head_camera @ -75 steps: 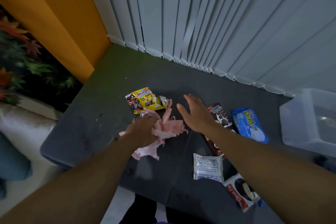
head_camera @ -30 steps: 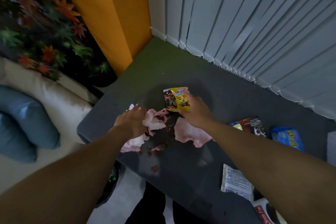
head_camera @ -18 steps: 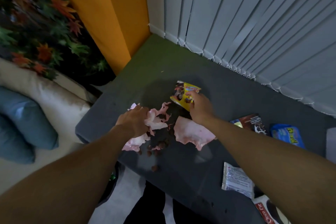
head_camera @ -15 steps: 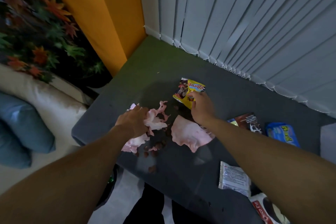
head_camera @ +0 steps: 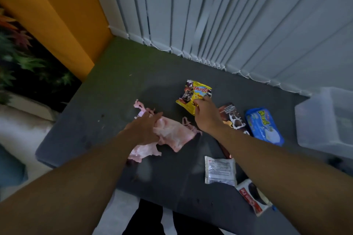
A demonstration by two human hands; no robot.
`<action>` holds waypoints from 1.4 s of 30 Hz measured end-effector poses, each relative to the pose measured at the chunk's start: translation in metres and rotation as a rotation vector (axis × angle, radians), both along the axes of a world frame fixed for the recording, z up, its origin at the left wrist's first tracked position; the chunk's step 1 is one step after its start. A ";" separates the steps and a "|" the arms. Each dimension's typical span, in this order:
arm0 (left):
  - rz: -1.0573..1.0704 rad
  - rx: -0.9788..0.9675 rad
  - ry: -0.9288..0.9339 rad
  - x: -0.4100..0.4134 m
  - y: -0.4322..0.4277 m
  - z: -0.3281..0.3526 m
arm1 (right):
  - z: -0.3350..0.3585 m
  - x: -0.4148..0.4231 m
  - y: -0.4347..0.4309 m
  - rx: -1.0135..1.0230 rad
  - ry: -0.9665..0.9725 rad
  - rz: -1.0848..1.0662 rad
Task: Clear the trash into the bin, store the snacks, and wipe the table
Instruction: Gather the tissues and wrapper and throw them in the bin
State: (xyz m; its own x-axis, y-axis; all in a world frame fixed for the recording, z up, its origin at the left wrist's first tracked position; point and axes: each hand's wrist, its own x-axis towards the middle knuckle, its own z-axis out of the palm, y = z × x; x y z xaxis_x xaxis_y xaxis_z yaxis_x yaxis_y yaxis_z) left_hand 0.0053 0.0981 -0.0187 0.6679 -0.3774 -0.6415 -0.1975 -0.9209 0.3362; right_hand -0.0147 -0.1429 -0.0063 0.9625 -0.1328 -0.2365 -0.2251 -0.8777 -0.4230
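Observation:
Torn pink tissue (head_camera: 172,133) lies bunched in the middle of the dark grey table (head_camera: 114,86). My left hand (head_camera: 143,129) lies on its left part, fingers stretched over the paper. My right hand (head_camera: 206,116) pinches the lower edge of a crumpled yellow snack wrapper (head_camera: 193,94) and holds it just above the table behind the tissue. To the right lie a brown chocolate pack (head_camera: 232,117), a blue snack pack (head_camera: 263,126), a silver-white sachet (head_camera: 219,170) and a red-and-white cookie pack (head_camera: 253,196).
A clear plastic box (head_camera: 324,120) stands at the table's right end. Vertical blinds (head_camera: 229,15) hang behind the table and an orange wall panel (head_camera: 47,11) stands at the back left. A pale sofa (head_camera: 21,126) sits to the left, below the table edge.
My right hand picked the yellow wrapper up off the table and lifted it. The pink tissue pieces got gathered together over the brown crumbs. My left hand stays on the tissue.

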 end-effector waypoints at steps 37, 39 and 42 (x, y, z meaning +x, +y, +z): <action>0.420 0.077 -0.303 -0.057 0.046 0.082 | 0.047 0.001 0.031 0.112 -0.207 0.302; 0.452 0.081 -0.319 -0.065 0.060 0.084 | 0.049 -0.001 0.043 0.094 -0.226 0.335; 0.494 0.087 -0.349 -0.077 0.082 0.086 | 0.052 -0.006 0.063 0.078 -0.233 0.382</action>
